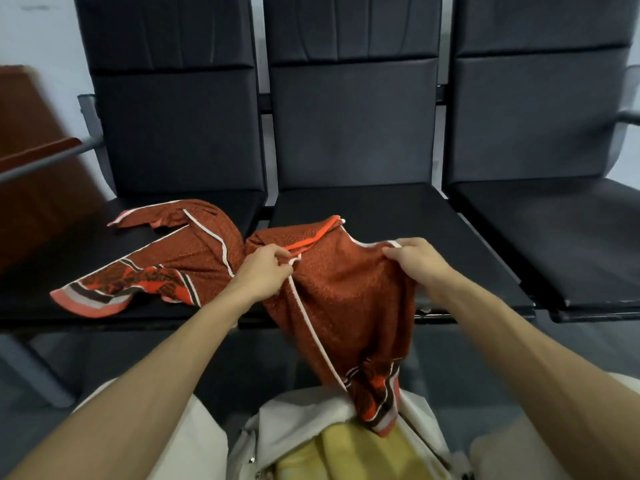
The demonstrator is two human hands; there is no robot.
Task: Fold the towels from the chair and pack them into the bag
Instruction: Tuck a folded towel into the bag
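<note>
— Step in hand?

— Folding, by the look of it. Pinched the white-piped hem of the red towel (346, 299) with the left hand (265, 268); gripped the same upper edge further along with the right hand (412, 258), fingers curled over it.

— Whereabouts?

— Held up over the front of the middle chair seat (398, 216), with the lower end hanging down to the mouth of the pale bag (311, 420) between the knees. Trailed leftward across the neighbouring seat too; could not tell whether one cloth or two.

— Anything packed?

— Yellow cloth (346, 448) already inside the bag.

— Next move?

— Probably called for drawing the trailing part clear, then bringing edge to edge without loosening either grip.
</note>
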